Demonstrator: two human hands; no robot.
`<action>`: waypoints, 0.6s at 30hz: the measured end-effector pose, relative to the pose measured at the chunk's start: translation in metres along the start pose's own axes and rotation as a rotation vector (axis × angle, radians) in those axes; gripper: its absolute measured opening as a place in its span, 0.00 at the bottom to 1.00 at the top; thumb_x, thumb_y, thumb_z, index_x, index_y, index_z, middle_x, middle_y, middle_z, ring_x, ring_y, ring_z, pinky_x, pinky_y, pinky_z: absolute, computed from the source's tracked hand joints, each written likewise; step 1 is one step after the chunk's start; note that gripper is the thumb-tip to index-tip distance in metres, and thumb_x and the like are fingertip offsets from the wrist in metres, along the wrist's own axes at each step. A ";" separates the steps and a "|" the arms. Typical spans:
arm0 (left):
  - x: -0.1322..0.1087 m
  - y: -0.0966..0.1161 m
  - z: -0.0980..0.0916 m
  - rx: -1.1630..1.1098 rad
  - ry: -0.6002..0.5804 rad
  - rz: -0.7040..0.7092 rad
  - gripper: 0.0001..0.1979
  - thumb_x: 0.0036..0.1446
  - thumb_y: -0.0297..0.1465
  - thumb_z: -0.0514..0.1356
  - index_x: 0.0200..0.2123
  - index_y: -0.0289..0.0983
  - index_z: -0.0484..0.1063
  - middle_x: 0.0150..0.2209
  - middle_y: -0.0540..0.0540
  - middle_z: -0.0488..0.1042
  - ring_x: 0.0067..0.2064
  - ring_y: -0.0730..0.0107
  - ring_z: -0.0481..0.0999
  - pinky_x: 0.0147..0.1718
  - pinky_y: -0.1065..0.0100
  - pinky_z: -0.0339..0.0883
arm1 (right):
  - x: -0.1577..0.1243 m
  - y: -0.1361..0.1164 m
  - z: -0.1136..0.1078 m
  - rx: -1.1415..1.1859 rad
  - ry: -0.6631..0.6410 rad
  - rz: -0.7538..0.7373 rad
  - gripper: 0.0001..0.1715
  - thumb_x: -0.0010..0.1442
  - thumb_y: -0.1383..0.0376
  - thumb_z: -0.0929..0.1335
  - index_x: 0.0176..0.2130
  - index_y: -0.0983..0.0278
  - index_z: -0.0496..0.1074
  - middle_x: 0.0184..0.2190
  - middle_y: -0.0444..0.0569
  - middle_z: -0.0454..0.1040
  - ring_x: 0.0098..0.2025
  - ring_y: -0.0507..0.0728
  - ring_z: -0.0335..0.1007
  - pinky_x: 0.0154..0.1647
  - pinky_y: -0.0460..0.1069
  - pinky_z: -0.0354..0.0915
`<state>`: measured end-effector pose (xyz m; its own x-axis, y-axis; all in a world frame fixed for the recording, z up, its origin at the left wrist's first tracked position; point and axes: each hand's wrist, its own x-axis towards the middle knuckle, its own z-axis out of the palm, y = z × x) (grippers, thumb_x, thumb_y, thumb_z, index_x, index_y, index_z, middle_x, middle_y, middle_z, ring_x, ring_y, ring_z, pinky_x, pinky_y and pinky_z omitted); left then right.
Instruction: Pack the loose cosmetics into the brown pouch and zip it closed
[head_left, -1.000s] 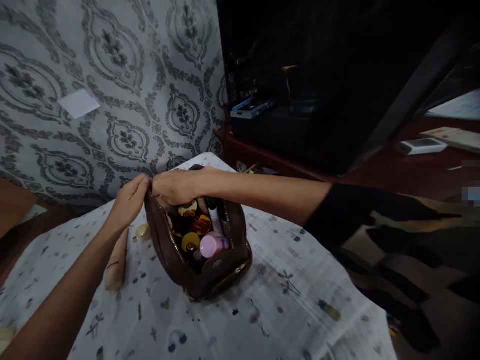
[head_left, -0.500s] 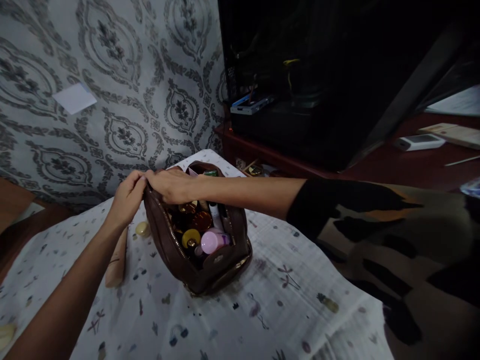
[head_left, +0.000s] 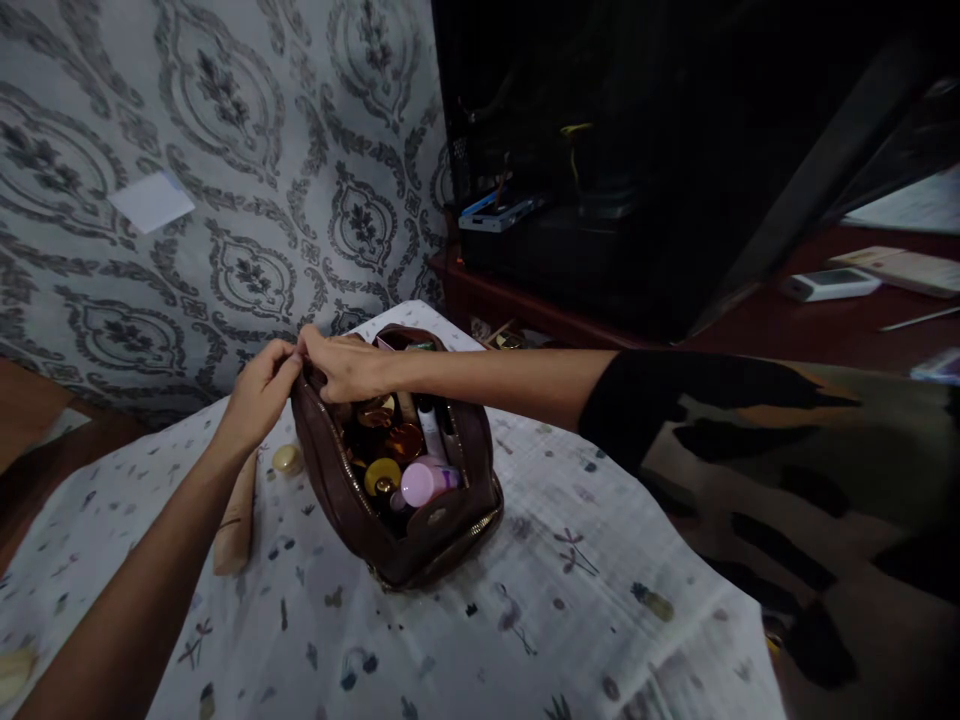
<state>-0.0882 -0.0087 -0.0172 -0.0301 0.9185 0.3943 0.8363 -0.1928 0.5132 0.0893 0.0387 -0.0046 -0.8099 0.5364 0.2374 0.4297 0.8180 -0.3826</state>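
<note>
A brown zip pouch [head_left: 352, 515] stands open on a table covered with a white printed cloth [head_left: 540, 620]. Inside it I see several small items, among them a pink bottle [head_left: 424, 483], a yellow-capped jar [head_left: 381, 476] and a white tube [head_left: 431, 432]. My left hand [head_left: 257, 395] pinches the pouch's far left corner, fingers closed. My right hand [head_left: 345, 365] reaches across from the right in a dark sleeve and grips the same far edge, fingertips meeting the left hand's.
A tan flat object [head_left: 236, 515] and a small pale round thing [head_left: 286, 459] lie left of the pouch. Patterned wallpaper with a white note [head_left: 152, 200] is behind. A dark red desk [head_left: 825, 330] holds a white device [head_left: 829, 285] and papers.
Both hands stay at the pouch's far left corner; the right hand has slid slightly left and its fingertips have closed in toward the left hand. The pouch has barely moved.
</note>
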 end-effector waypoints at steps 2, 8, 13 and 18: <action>0.000 0.002 0.001 0.029 0.018 0.004 0.14 0.60 0.44 0.52 0.33 0.40 0.67 0.29 0.52 0.66 0.33 0.66 0.66 0.34 0.66 0.59 | 0.002 0.002 -0.002 0.027 -0.012 -0.011 0.27 0.57 0.71 0.69 0.54 0.67 0.58 0.44 0.51 0.77 0.44 0.60 0.76 0.39 0.50 0.70; -0.001 0.005 0.004 0.067 0.037 0.035 0.15 0.61 0.45 0.51 0.35 0.40 0.67 0.31 0.51 0.69 0.35 0.65 0.68 0.37 0.65 0.60 | -0.005 0.003 -0.029 -0.046 -0.109 -0.088 0.23 0.59 0.72 0.69 0.54 0.71 0.67 0.44 0.52 0.79 0.46 0.58 0.76 0.42 0.47 0.68; -0.002 0.010 0.005 0.110 0.042 0.011 0.16 0.61 0.46 0.50 0.34 0.41 0.66 0.30 0.51 0.68 0.34 0.64 0.67 0.35 0.65 0.60 | -0.018 0.006 -0.041 -0.389 -0.194 -0.002 0.13 0.62 0.67 0.72 0.47 0.68 0.76 0.49 0.56 0.80 0.53 0.63 0.76 0.51 0.53 0.68; -0.003 0.014 0.011 0.188 0.059 0.025 0.15 0.60 0.46 0.50 0.36 0.41 0.67 0.32 0.50 0.72 0.34 0.64 0.69 0.35 0.66 0.61 | -0.009 0.010 -0.022 -0.474 -0.180 0.041 0.16 0.65 0.65 0.71 0.52 0.68 0.76 0.53 0.61 0.79 0.58 0.67 0.74 0.60 0.61 0.65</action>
<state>-0.0705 -0.0102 -0.0192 -0.0355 0.8913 0.4521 0.9245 -0.1425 0.3537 0.1097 0.0468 0.0087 -0.8266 0.5599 0.0567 0.5627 0.8238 0.0684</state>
